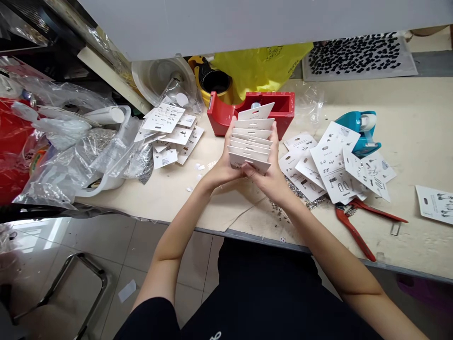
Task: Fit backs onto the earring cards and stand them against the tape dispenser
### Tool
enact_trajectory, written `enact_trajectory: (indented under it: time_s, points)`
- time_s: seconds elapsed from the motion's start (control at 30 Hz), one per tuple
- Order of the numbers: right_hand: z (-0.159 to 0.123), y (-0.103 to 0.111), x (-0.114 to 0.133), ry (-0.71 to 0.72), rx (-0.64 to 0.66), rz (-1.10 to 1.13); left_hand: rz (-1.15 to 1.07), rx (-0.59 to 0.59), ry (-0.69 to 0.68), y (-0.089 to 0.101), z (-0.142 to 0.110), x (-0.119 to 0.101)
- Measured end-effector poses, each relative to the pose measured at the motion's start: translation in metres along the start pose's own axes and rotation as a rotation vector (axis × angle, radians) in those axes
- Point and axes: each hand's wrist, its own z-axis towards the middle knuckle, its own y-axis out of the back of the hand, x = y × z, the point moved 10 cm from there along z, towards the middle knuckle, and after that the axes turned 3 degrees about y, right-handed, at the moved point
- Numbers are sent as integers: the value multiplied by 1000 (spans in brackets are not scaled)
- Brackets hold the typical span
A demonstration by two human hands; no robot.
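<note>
Your left hand [222,171] and right hand [266,178] curl inward close together, palms facing, fingers upright, your bare left forearm [173,241] and right forearm [329,255] angling up toward them.

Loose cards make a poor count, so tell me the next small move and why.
I'd probably square up the fanned stack of white hole-punched cards first, perhaps by tapping its edges on the cream tabletop. The left hand and right hand hold it from both sides, and the cards sit staggered, so their edges don't line up.
</note>
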Motion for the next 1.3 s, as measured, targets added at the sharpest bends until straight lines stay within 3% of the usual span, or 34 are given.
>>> enact_trajectory:
  time_s: [0.17, 0.3, 0.5, 0.6, 0.67, 0.77, 0.83, 0.9, 1.0, 1.07, 1.13, 1.3]
  points:
    - [-1, 11, -20, -74, 13, -36, 119, -105, -37, 13, -1, 12]
    - [0, 19, -21, -22, 29, -96, 113, -59, -22, 11, -2, 23]
    - [-3, 21, -11, 44, 35, -164, 179, -90, -48, 20, -6, 14]
    - [-4, 24, -5, 58, 16, -152, 317, -66, -141, 32, -11, -4]
    - [-5, 25, -1, 67, 5, -129, 511, -197, -217, 58, -19, -19]
    - [-5, 25, 4, 87, -9, -92, 778, -637, -192, 121, -41, -39]
    - [-5, 26, 6, 89, -16, -76, 821, -905, -144, 159, -60, -49]
    - [-6, 25, 6, 76, -20, -66, 831, -1008, -68, 184, -66, -54]
    - [-7, 28, 5, 62, -51, -54, 834, -844, 112, 202, -47, -47]
    - [-6, 33, 1, 65, -92, -66, 890, -706, 266, 205, -35, -39]
    - [-5, 38, -2, 81, -128, -97, 1006, -653, 369, 206, -30, -39]
    - [-2, 40, -5, 98, -127, -138, 1131, -736, 267, 195, -41, -70]
